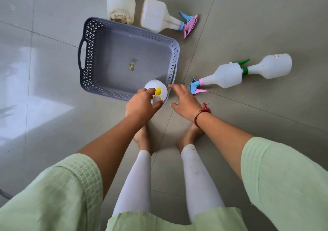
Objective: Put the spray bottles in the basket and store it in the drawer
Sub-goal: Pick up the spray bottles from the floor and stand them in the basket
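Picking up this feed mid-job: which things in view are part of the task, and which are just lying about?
Part of the job:
- grey basket
- yellow-topped bottle in the left hand
- pink-and-blue bottle beyond the basket
- bottle by the right hand
- green-topped bottle
- upright bottle
- right hand, open

Lying about:
- scrap in the basket

No drawer in view.

There are five spray bottles on view, one gray basket, and two bare hands of one person.

Open basket interior; bottles crowding far rim.
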The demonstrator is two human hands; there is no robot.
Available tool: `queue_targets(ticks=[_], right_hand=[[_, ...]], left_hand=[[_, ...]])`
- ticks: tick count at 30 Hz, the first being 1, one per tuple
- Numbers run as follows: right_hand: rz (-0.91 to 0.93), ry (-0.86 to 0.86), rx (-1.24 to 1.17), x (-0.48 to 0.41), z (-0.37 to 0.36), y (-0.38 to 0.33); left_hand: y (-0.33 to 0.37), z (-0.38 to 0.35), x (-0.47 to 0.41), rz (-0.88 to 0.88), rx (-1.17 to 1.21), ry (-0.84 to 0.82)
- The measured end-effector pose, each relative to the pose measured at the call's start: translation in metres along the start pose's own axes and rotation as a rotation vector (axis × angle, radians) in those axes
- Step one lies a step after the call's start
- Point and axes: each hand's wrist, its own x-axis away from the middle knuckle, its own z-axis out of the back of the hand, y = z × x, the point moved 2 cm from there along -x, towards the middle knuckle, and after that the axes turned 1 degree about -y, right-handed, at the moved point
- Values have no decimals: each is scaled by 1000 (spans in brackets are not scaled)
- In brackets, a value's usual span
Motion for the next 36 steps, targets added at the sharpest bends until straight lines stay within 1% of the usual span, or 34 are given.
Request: queue_targets(ticks=[3,5,9,11,12,13,15,18,21,24,27,33,36], right_hand=[[-40,76,-83,2,17,21],[-76,109,-125,4,30,36],[-172,194,-195,8,53,69],[-232,233,-187,7,57,81],[-261,235,-188,4,55,84],[-282,222,-194,-2,51,84],[-307,164,-238,-19,36,76],[-344,138,-329,-55,10,52],[-362,128,-316,-87,-13,29],[-366,159,-229,-101,-23,18],[-396,158,-212,-99,-27,19],[-452,117,-188,-77,-26,48],[-446,130,-166,-66,-20,67]], left_hand=[[-1,0,0,-1,1,-7],[-2,3,3,-21,28,21],[-10,16,5,-1,129,201],[-23,23,-1,68,137,273],[-31,26,-6,123,126,279],[-41,29,-10,184,106,261],[-61,29,-17,283,37,171],[-82,22,-26,291,-78,11],[-90,16,-33,284,-81,-60],[-91,13,-35,281,-39,-81],[-88,13,-36,275,-11,-93],[-74,16,-43,308,37,-50],[-62,14,-49,282,44,-42]])
